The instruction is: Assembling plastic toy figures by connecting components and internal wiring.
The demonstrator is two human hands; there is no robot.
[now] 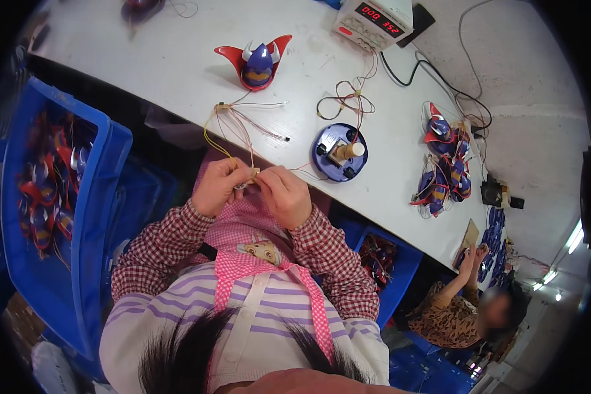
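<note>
My left hand [218, 186] and my right hand [284, 194] meet at the table's near edge, pinching a small tan connector [252, 177] between the fingertips. Yellow, red and white wires [233, 128] run from it up onto the white table [177, 59]. A red and blue horned toy head [258, 62] stands upright beyond the wires. To the right of my hands lies a round blue base [339, 152] with a small motor part on it, joined by thin red wires.
A white power supply [373, 21] with a red display sits at the far edge. Several finished toy heads [445, 167] lie at the right. Blue crates [59, 197] of parts stand at my left and under the table [386, 259]. Another person [463, 308] sits at the lower right.
</note>
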